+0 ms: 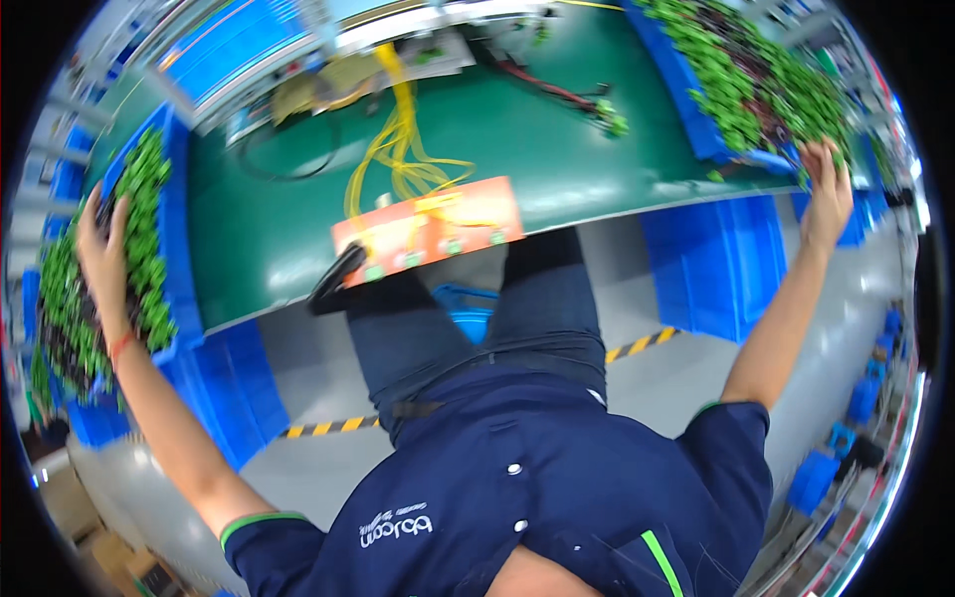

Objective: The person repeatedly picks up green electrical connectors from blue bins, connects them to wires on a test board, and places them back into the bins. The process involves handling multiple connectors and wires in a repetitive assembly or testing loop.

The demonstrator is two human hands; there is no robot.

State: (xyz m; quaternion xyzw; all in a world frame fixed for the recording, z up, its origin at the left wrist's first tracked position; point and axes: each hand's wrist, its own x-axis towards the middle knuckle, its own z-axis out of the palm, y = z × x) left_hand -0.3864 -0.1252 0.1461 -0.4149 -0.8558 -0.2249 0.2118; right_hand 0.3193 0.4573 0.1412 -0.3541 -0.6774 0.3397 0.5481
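My left hand [103, 244] is spread over the left blue bin [177, 229], its fingers apart above a heap of small green-ended parts with dark leads [149, 199]. At the near corner of the right blue bin [686, 99], my right hand [826, 194] has its fingers bent in among similar green parts [756, 90]. What those fingers hold is too small and blurred to name. Between my arms, at the table's front edge, lies an orange board [482, 211] with several green-and-white pieces along its near side. Yellow cables [403, 129] hang down onto it.
The green table [597, 164] carries a dark-red cable bundle with green ends [557, 92] and a black cable loop [298, 177]. A black handle-like tool [336, 281] sticks out past the board's left corner. More blue bins [711, 264] stand below both table ends.
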